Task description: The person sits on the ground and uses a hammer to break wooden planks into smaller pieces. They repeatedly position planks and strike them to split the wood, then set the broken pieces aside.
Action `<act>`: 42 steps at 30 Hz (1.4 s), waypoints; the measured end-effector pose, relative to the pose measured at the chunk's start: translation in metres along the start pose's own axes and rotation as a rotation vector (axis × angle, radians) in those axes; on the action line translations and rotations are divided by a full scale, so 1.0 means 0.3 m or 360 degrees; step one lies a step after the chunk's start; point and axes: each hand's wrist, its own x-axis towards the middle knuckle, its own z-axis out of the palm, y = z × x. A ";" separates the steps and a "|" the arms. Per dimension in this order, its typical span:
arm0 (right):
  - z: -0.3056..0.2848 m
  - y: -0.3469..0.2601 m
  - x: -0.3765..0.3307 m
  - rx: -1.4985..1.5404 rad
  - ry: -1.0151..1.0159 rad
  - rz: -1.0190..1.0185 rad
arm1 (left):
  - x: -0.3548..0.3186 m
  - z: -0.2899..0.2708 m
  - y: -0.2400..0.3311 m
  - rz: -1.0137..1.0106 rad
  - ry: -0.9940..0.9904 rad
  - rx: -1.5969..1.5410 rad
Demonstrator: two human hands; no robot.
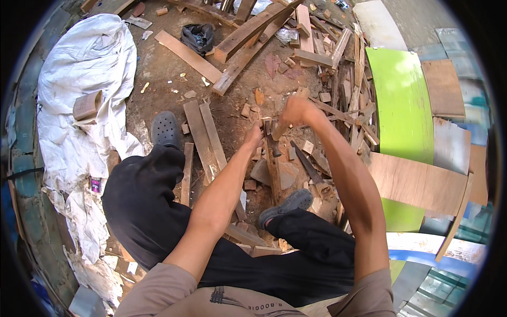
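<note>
My right hand (pixel 297 111) is closed round the wooden handle of what looks like a hammer (pixel 275 150), its dark metal head low over a narrow wooden beam (pixel 274 182). Just left of it, my left hand (pixel 254 136) is closed at the beam's far end, beside small wood pieces. Its fingers partly hide what they grip, so I cannot make out the thing. To the right of the beam lies a long dark blade with a wooden handle (pixel 320 186). A flat stone (pixel 288 175) rests beside the beam, between my feet.
Long planks (pixel 200 137) lie near my left shoe (pixel 166 129). Heavier beams (pixel 253 47) and a black bag (pixel 197 38) are farther off. Scrap wood is heaped at right, beside a lime-green panel (pixel 398 105) and plywood sheet (pixel 417 179). White sacking (pixel 84 58) covers the left.
</note>
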 end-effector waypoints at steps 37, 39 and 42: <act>0.871 0.033 -0.440 0.3212 0.1492 -0.0293 | 0.043 -0.013 -0.110 0.0174 0.0217 -0.0342; 0.866 0.059 -0.464 0.3252 0.1393 -0.0142 | 0.053 -0.011 -0.188 -0.0143 0.0434 0.0205; 0.871 0.090 -0.471 0.3583 0.1339 -0.0291 | 0.012 -0.050 -0.301 -0.0517 0.0255 0.0762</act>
